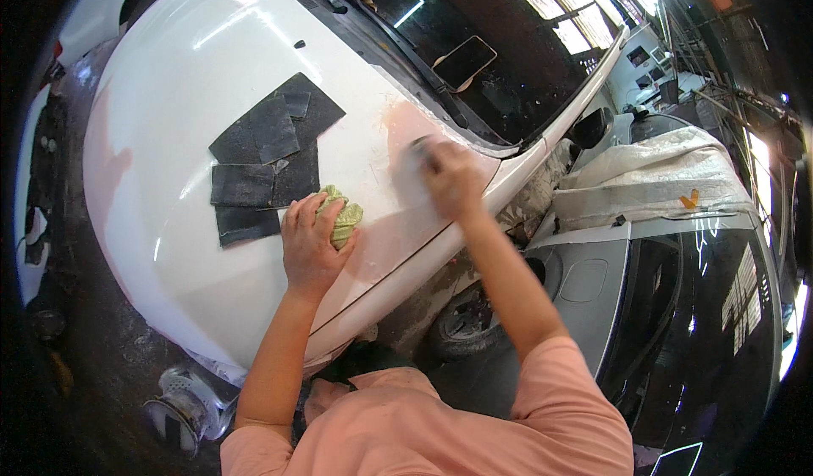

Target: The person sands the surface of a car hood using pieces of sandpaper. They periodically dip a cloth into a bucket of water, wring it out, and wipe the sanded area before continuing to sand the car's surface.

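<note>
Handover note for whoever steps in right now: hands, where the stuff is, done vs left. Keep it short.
Left hand: resting on the white car hood, closed on a yellow-green rag.
Right hand: pressed flat on the hood near the windshield corner, over a dark sanding piece that barely shows; motion-blurred.
Spare dark sandpaper sheets: laid in a loose stack on the hood, just ahead of the left hand.
Done: a pinkish dull patch shows by the right hand, another near the hood's front left.
Left: most of the hood is glossy white, seemingly unsanded.
</note>
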Demonstrator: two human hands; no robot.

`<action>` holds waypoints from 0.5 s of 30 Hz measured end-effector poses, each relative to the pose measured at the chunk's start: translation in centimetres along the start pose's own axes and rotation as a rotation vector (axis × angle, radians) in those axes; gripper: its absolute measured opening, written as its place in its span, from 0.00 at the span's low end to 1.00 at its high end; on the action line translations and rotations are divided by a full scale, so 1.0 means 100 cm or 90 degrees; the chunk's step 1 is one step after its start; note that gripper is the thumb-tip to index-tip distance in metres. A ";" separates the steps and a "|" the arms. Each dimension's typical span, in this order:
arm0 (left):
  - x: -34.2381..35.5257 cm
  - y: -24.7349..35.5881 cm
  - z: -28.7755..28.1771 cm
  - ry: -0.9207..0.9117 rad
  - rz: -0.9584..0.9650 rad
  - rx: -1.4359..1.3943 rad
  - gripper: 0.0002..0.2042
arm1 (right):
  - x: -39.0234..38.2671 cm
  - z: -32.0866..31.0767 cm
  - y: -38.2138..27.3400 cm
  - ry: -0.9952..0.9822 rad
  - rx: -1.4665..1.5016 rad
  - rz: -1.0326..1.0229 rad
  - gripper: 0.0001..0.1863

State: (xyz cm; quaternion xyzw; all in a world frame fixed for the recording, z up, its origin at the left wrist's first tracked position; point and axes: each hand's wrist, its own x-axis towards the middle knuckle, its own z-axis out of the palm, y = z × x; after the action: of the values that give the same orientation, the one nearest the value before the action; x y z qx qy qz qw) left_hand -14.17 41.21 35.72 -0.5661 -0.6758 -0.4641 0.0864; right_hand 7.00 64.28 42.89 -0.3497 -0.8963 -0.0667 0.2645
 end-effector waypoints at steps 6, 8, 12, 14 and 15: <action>0.001 0.002 0.005 0.008 -0.009 -0.002 0.28 | -0.011 0.009 -0.023 0.051 -0.057 0.119 0.18; 0.001 -0.002 0.003 0.011 -0.012 0.012 0.28 | -0.027 0.015 -0.064 0.007 0.021 0.008 0.21; 0.004 0.003 0.002 -0.005 -0.007 -0.022 0.27 | -0.002 -0.006 0.016 0.026 -0.014 0.037 0.19; 0.003 0.003 0.003 -0.001 -0.001 -0.013 0.28 | 0.010 -0.022 0.016 0.025 -0.081 0.189 0.18; 0.003 0.004 0.003 0.001 0.002 -0.010 0.29 | 0.008 -0.019 0.015 0.058 -0.116 0.190 0.18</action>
State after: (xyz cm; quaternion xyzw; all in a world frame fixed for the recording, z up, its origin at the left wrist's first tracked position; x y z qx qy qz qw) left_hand -13.82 41.62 35.89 -0.5672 -0.6713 -0.4698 0.0833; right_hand 8.28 65.27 44.87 -0.4981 -0.8117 -0.1234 0.2789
